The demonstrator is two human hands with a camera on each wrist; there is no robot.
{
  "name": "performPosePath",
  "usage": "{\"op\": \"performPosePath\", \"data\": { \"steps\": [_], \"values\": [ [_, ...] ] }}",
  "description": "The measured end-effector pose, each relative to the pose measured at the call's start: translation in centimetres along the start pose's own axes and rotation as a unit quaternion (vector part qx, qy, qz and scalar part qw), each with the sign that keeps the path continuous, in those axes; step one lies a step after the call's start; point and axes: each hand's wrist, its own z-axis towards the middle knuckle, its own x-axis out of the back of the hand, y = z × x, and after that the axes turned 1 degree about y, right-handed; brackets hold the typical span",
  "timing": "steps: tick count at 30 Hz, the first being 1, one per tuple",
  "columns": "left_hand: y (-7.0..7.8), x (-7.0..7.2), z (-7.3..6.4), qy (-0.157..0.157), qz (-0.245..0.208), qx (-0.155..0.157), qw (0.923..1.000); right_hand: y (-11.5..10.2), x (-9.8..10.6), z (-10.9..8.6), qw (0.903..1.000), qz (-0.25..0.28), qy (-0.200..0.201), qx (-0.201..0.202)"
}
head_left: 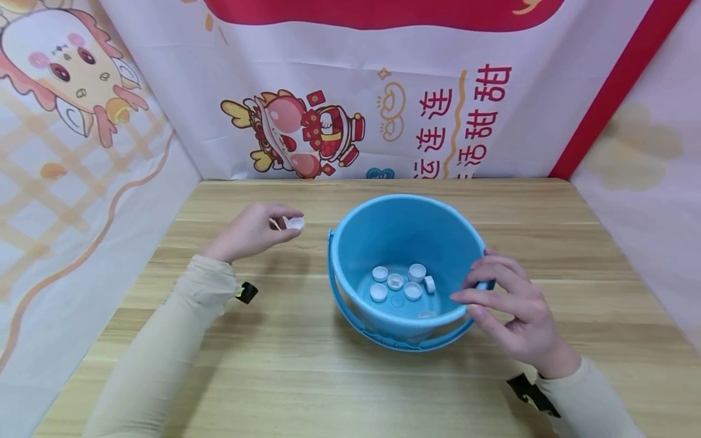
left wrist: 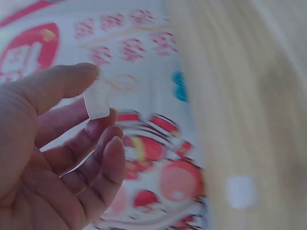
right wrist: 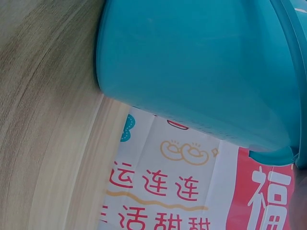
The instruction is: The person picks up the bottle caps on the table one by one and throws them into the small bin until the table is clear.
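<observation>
My left hand (head_left: 253,230) pinches a white ribbed bottle cap (left wrist: 97,98) between thumb and fingertips, raised over the table left of the bucket. The light blue plastic bucket (head_left: 402,213) stands on the table, its handle (head_left: 394,345) hanging down along the near side. Several white caps (head_left: 413,291) lie scattered on its bottom, one of them on its edge. With fingers over the rim and thumb outside, my right hand (head_left: 520,310) grips the bucket's right side. The right wrist view shows mostly the bucket's outer wall (right wrist: 201,62).
The wooden table (head_left: 296,377) runs back to a printed cloth (head_left: 339,61) with cartoon figures and red lettering. More printed cloth stands on the left and right sides. A blurred white round thing (left wrist: 241,191) shows on the wood in the left wrist view.
</observation>
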Motion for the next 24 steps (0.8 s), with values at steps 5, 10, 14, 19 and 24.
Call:
{"op": "performPosePath", "data": {
  "steps": [5, 10, 14, 19, 24],
  "values": [
    [3.9, 1.3, -0.3, 0.013, -0.001, -0.054, 0.9985, 0.1, 0.0, -0.1, 1.0, 0.003, 0.0, 0.0],
    [7.7, 2.2, -0.6, 0.027, -0.005, -0.109, 0.9937, -0.1, 0.0, 0.1, 1.0, -0.006, 0.002, -0.001],
    [10.4, 2.8, -0.4, 0.034, -0.008, -0.154, 0.9875, -0.4, -0.1, 0.5, 1.0, -0.004, 0.006, 0.004],
    [13.3, 3.4, 0.4, 0.032, -0.009, -0.191, 0.981, -0.8, -0.1, 0.8, 1.0, -0.007, 0.001, -0.002],
    [15.5, 3.4, 1.1, 0.016, -0.015, -0.216, 0.976, -0.5, 0.0, 0.5, 1.0, -0.007, -0.001, -0.003]
  ]
}}
